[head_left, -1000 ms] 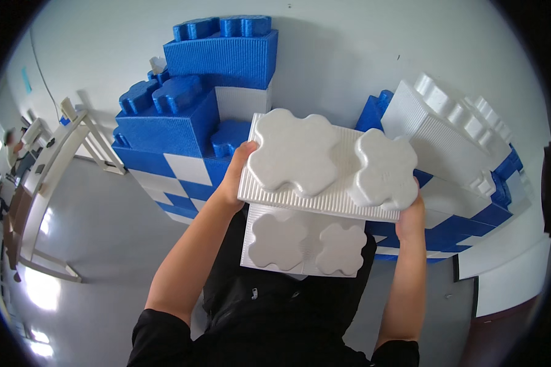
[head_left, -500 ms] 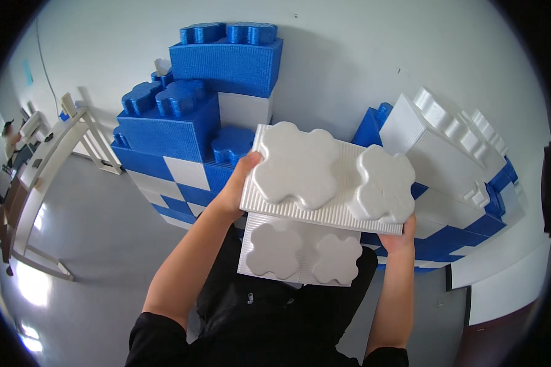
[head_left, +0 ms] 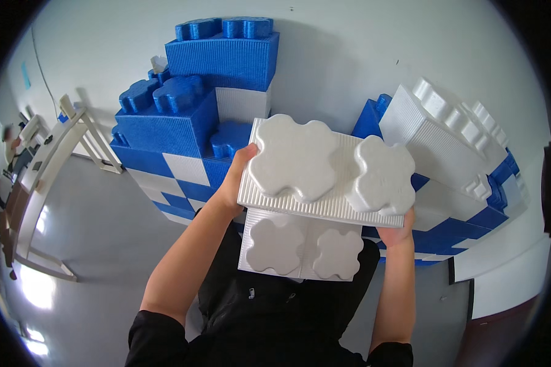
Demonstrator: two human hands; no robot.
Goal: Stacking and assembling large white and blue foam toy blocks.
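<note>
Between my two hands is a large white foam building block [head_left: 343,156] with ribbed sides and two flower-shaped studs facing up. My left hand [head_left: 237,174] grips its left end, thumb along the edge. At the lower right corner my right hand [head_left: 399,229] holds it from the side and below, its fingers partly hidden by the block. Lower and nearer my body, a second white block [head_left: 303,244] with two similar studs shows under the held one. Whether the two blocks touch, I cannot tell.
A stepped wall of blue and white blocks [head_left: 159,134] stands ahead on the left, topped by a blue block [head_left: 223,61]. At right, a tilted white block [head_left: 441,128] rests on more blocks. A long white table [head_left: 49,159] is at far left, with a person [head_left: 9,147] beyond.
The held white block has risen slightly in view, with both hands still on it. The view has shifted a little, and the surroundings stand the same.
</note>
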